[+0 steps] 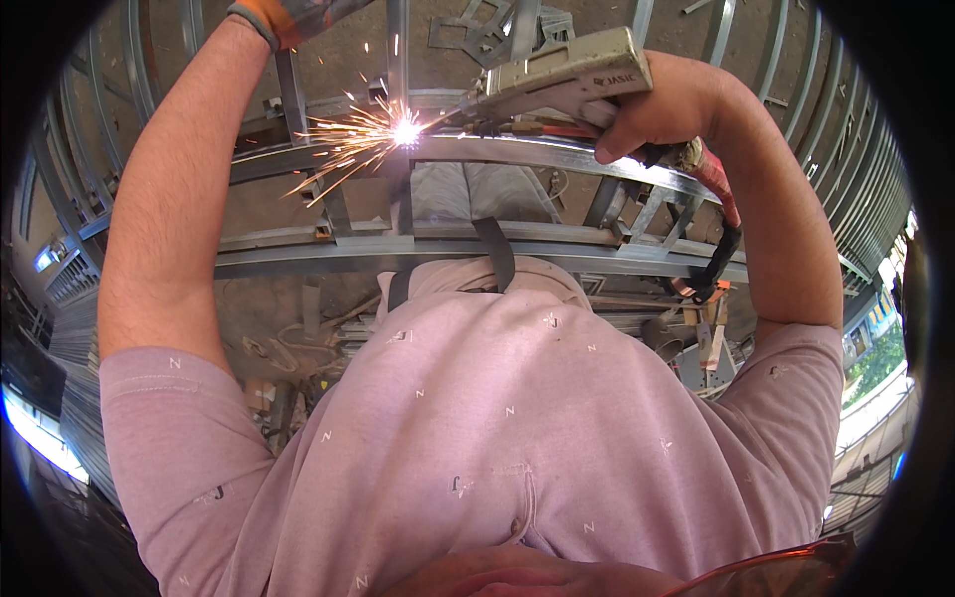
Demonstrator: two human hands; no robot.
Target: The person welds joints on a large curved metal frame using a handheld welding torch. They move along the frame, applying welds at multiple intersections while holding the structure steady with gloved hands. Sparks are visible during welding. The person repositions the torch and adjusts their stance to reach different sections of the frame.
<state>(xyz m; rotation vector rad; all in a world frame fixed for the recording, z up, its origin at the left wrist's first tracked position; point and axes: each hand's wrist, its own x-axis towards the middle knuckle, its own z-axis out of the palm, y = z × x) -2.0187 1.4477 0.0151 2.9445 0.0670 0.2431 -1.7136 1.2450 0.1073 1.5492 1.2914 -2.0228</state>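
My right hand (668,107), bare, is wrapped round the grip of a pale grey welding gun (559,78). The gun points left, and its tip meets a joint of the metal frame (527,149), where a bright white-violet arc (406,131) throws orange sparks to the left. A red and black cable (724,189) hangs from the gun beside my right wrist. My left hand (298,18), in a grey and orange glove, is at the top edge near the frame's upright bars. Its fingers are partly cut off by the picture's edge.
Long metal bars (856,169) run along both sides. Flat metal plates with square cut-outs (482,35) lie on the brown floor beyond the frame. Below the near rail (477,257) are scattered scrap and tools. Another orange-and-black clamp-like piece (701,291) hangs at the near right.
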